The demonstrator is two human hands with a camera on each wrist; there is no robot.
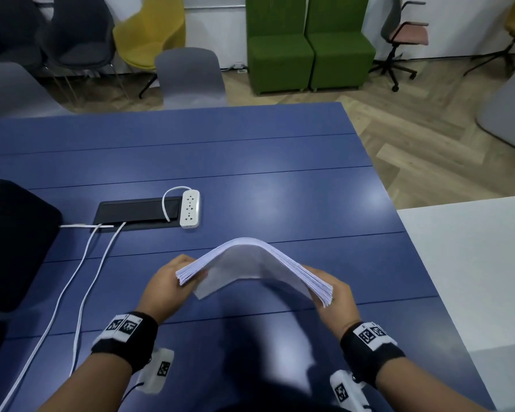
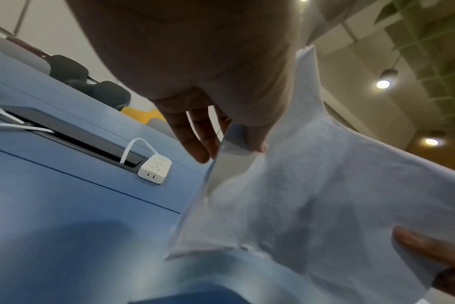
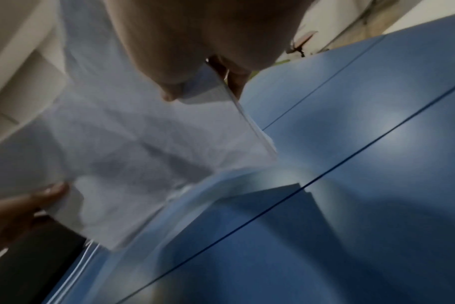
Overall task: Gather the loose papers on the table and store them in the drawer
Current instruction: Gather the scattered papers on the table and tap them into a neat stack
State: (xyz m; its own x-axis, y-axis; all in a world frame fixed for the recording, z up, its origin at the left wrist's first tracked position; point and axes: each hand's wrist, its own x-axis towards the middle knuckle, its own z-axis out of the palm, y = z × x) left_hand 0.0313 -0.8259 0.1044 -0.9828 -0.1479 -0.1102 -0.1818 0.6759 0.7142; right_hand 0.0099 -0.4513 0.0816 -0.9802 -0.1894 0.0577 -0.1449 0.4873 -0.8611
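White paper stack [image 1: 252,264] (bowed) in both hands

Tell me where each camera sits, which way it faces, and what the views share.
Head: looks down from above at the blue table; left hand and right hand bow the paper stack.
Left wrist: under the palm, facing forward-up; fingers, power strip.
Right wrist: under the palm; paper underside.
Shared: the stack, the table.

No legible text anywhere.
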